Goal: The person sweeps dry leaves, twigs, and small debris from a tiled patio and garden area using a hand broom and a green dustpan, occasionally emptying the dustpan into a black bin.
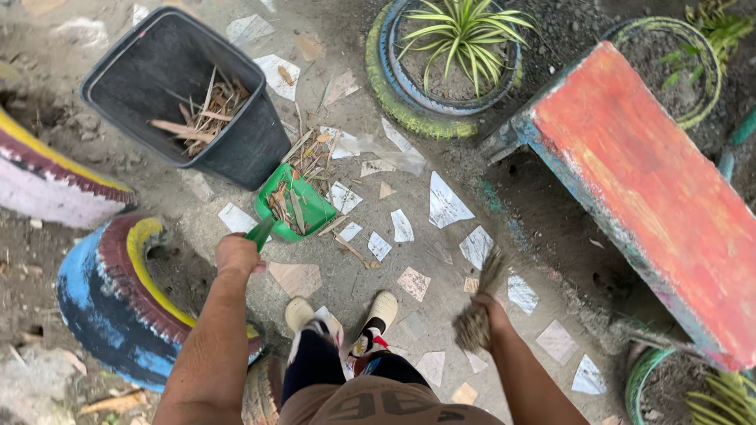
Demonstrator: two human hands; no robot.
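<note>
My left hand (236,256) grips the handle of a green dustpan (294,204) that rests on the ground and holds dry leaves and twigs. More dry debris (315,153) lies just beyond the pan's far edge. My right hand (492,313) holds a short straw hand broom (479,303), its bristles pointing up and away over the paved ground. Next to the dustpan, on its far left, stands a black bin (236,142) with dry sticks and leaves inside. My feet in light shoes (378,311) stand between the two hands.
Painted tyres (118,291) border the left side. A tyre planter (409,110) with a striped green plant sits at the top. A red and blue painted bench (654,189) fills the right. Another planter (669,378) is at bottom right. The ground is concrete set with tile shards (446,203).
</note>
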